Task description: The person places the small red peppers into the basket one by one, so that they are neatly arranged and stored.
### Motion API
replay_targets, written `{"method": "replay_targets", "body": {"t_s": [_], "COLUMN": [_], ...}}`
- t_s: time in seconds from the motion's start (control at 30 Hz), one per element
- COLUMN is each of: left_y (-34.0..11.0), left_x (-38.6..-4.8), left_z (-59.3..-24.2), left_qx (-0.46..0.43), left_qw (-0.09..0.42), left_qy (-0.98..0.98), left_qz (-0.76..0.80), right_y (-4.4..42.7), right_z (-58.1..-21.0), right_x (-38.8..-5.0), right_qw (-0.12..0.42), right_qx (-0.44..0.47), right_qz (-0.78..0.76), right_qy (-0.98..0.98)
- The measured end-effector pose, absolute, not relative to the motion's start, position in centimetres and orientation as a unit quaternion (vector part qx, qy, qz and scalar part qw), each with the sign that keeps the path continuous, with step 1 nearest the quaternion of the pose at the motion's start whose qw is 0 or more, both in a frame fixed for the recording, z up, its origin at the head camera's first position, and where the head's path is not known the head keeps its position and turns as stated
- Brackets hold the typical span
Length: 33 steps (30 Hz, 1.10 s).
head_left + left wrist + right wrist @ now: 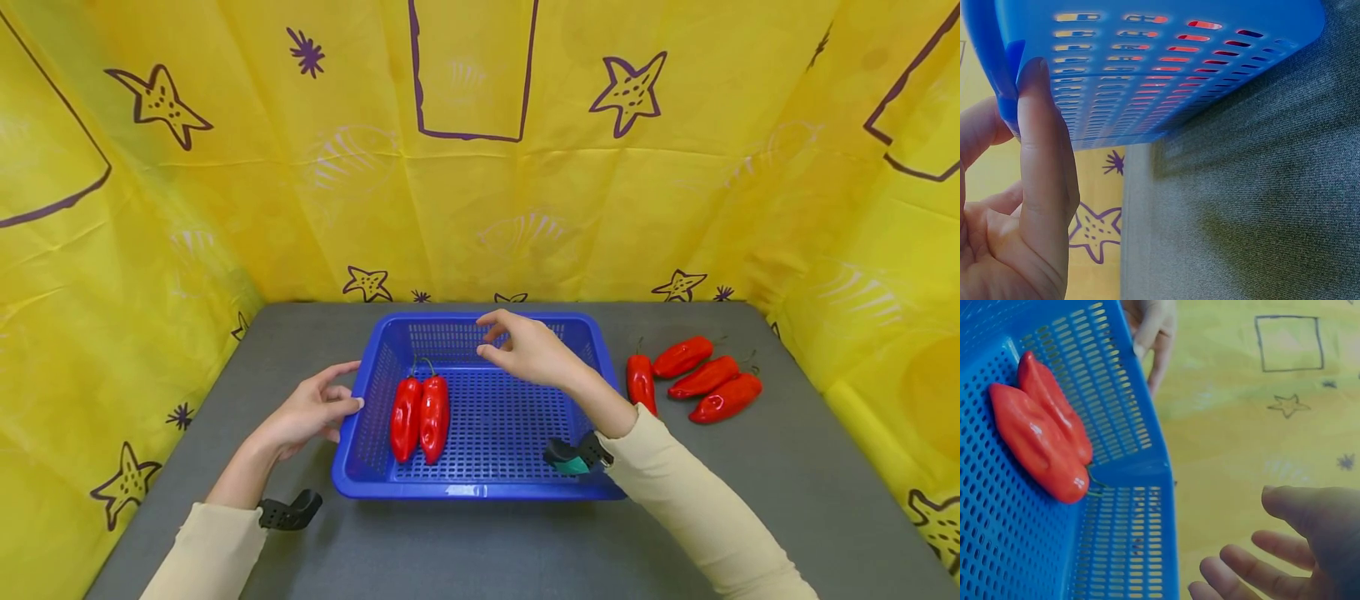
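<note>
A blue perforated basket stands on the grey table, with two red peppers side by side in its left part. The left hand touches the basket's left rim with its thumb and fingers; in the left wrist view that hand lies along the basket wall. Above the basket's back part hangs the right hand, fingers bent and apart, holding nothing. The right wrist view shows the right hand beyond the basket rim, both peppers lying inside.
Several red peppers lie on the table right of the basket, stems toward the back. Yellow cloth with starfish drawings hangs behind and at both sides. A black band is on the left wrist, another on the right.
</note>
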<state>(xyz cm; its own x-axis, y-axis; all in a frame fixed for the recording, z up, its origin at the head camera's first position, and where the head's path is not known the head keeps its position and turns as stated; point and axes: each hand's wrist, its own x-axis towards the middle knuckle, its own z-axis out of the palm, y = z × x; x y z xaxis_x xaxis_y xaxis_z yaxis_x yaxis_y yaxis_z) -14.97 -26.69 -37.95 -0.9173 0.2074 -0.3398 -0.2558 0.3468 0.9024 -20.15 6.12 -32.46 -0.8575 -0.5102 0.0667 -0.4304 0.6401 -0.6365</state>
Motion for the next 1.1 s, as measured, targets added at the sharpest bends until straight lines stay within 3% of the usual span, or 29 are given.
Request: {"method": "replay_targets", "body": {"t_s": [1.1], "left_y": [-26.7], "left_x": [-15.0], "left_z": [-38.2], "left_qx": [-0.017], "left_qw": [0.200], "left_qy": [0.794], "left_qz": [0.573], "right_y": [14.9], "right_z": [-33.8], "right_x": [-20.3], "right_qw": [0.015], "right_qx": [-0.156], "right_qz": [-0.441], "right_qy": [0.884]}}
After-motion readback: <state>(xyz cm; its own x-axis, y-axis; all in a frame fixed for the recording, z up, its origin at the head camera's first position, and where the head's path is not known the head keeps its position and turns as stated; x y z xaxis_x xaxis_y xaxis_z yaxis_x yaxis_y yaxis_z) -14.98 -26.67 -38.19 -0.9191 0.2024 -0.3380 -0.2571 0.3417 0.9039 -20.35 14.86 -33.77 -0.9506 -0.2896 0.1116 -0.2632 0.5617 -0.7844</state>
